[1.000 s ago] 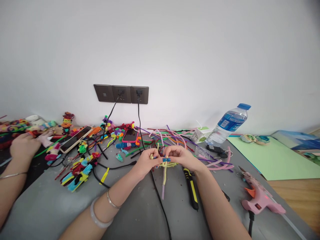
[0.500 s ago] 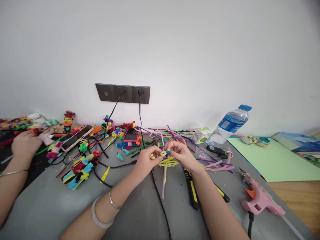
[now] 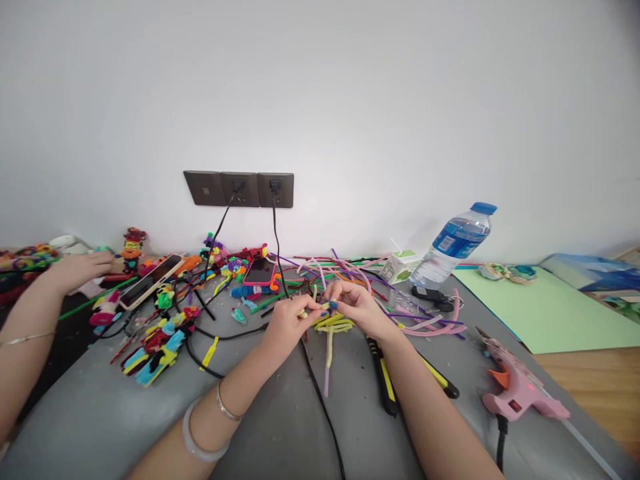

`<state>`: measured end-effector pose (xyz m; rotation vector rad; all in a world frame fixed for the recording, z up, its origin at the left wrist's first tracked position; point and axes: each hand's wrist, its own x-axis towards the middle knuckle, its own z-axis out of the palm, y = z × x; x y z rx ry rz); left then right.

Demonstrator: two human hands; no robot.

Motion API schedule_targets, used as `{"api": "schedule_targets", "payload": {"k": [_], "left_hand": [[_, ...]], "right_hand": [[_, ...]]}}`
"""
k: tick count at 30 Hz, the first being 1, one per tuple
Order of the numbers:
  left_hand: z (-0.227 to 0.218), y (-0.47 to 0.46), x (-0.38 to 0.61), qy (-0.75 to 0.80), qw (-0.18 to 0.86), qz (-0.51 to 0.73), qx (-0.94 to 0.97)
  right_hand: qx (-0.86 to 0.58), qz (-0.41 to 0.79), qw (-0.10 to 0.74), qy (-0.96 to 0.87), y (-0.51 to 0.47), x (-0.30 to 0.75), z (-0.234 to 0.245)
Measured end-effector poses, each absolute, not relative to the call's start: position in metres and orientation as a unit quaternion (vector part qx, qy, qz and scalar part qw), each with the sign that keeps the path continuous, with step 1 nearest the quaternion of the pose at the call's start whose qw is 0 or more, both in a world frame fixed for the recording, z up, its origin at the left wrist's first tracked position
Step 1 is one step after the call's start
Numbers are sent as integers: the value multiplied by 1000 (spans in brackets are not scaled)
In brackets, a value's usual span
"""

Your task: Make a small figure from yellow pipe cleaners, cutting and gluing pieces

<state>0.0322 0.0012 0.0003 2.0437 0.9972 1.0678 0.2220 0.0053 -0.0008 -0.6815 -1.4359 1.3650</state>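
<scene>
My left hand [image 3: 293, 323] and my right hand [image 3: 356, 308] meet above the middle of the table, fingertips almost touching. Both pinch a short pale yellow pipe cleaner [image 3: 326, 306], which the fingers largely cover. Just beneath them lies a yellow coiled pipe cleaner piece [image 3: 337, 325] with a stem [image 3: 328, 357] pointing toward me, its end pale purple. Beside my right forearm are tool handles in black and yellow [image 3: 384, 379], partly hidden by the arm.
Pipe cleaners [image 3: 430, 327] lie behind my hands. A tilted water bottle [image 3: 455, 243], drink carton [image 3: 400, 267] and keys [image 3: 433, 298] stand or lie farther back. At right is a pink glue gun [image 3: 520, 390]. A black cable [image 3: 320, 400] crosses the table. Another person's hand [image 3: 75, 272] reaches in at left.
The small loop seen between my fingertips now appears as a short, straighter length. The other person's hand has moved up and right. The view has shifted slightly.
</scene>
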Motion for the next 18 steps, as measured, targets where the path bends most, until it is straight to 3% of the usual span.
{"api": "schedule_targets", "payload": {"k": [7,18], "left_hand": [[4,-2,33,369,261,416,789],[3,2,33,383,287,424,769]], "right_hand": [[-292,552,507,-595,5,220,-2],[-345,541,483,-597,6,226,0]]}}
